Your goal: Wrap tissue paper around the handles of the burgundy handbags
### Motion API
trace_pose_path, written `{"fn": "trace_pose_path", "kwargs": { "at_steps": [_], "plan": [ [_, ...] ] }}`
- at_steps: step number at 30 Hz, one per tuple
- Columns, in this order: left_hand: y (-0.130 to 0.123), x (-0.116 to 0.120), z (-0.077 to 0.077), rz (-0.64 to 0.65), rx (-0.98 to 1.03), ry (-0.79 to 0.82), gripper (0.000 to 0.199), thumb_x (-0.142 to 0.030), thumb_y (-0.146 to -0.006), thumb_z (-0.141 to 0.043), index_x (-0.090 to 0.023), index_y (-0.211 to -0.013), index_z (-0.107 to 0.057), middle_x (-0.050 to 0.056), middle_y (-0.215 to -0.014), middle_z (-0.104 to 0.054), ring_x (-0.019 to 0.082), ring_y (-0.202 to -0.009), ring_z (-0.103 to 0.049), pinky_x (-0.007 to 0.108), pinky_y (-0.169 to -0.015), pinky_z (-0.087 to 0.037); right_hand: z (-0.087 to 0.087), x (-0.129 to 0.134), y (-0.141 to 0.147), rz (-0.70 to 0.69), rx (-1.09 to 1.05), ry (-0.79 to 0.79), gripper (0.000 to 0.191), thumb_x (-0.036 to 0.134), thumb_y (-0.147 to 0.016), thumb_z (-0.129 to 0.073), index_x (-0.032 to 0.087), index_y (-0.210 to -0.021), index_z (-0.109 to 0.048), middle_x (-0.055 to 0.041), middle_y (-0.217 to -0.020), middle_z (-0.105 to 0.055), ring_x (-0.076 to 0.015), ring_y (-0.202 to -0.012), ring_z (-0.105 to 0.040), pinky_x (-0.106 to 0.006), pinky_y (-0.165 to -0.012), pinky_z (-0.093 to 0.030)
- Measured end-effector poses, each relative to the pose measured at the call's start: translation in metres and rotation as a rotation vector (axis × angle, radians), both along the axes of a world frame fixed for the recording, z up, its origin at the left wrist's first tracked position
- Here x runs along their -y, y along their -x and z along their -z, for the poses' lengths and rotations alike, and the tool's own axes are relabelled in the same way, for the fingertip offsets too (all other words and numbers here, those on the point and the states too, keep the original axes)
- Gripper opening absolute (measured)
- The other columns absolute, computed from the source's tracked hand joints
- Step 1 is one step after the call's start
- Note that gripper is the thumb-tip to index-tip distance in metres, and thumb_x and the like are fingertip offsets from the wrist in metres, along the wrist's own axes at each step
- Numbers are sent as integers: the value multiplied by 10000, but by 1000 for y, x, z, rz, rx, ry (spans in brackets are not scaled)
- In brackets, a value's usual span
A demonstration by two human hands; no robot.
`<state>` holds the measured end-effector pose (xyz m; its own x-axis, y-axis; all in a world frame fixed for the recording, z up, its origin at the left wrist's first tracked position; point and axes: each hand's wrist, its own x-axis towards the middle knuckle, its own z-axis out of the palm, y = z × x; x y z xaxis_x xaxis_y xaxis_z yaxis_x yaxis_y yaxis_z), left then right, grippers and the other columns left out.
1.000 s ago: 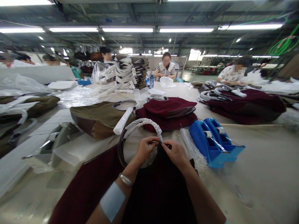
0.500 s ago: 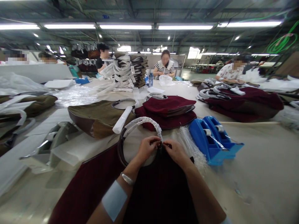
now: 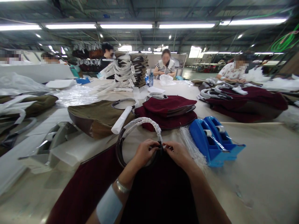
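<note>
A dark maroon bag [image 3: 93, 186] lies in front of me, with a round handle [image 3: 153, 123] partly wrapped in white film standing up at its top. At the right foot of that handle my left hand [image 3: 147, 151] pinches the dark handle end. My right hand [image 3: 175, 151] closes its thumb and fingers on the same spot from the other side. The fingertips of both hands nearly meet there. Whatever small piece lies between them is too small to make out.
A blue tape dispenser [image 3: 215, 141] stands right, beside clear thin strips [image 3: 190, 143]. A grey dispenser [image 3: 50, 146] is left. Beyond lie an olive bag [image 3: 98, 116], maroon bags [image 3: 167, 107] and a tall bag stack [image 3: 137, 70]. Several people sit at the far tables.
Both hands stay at the handle's foot, with slightly shifted fingers. My left forearm has moved a little left and down. The person at the back left has turned slightly.
</note>
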<state>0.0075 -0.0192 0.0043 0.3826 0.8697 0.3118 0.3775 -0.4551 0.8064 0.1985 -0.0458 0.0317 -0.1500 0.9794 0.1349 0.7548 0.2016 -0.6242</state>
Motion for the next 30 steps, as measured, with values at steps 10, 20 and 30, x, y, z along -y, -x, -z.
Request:
{"fn": "trace_pose_path", "kwargs": {
  "at_steps": [10,20,30],
  "plan": [
    [-1,1,3,72,-52,10,228,-139,-801,-627,-179,-996,-738,78,-937,-687,191,-862,-646,280,-803,-489,2,0,-2,-35,-21,63,214,258,-798,-574,235,-947,-727,-28,-826,-721,-197,-764,-645,-287,-710,-466],
    [-5,2,3,-122,-140,-79,167,-170,-865,-522,-185,-873,-688,76,-903,-668,215,-859,-633,324,-798,-466,4,-2,1,-40,-89,54,207,240,-790,-570,241,-928,-725,-22,-876,-731,-199,-800,-655,-302,-734,-475],
    [-5,-3,-10,-121,607,456,260,-422,-888,-528,-162,-900,-538,108,-1078,-683,82,-582,-579,167,-426,-307,-12,1,0,184,-32,-87,216,361,-824,-570,229,-856,-737,-33,-855,-746,-194,-714,-668,-313,-704,-475]
  ]
}}
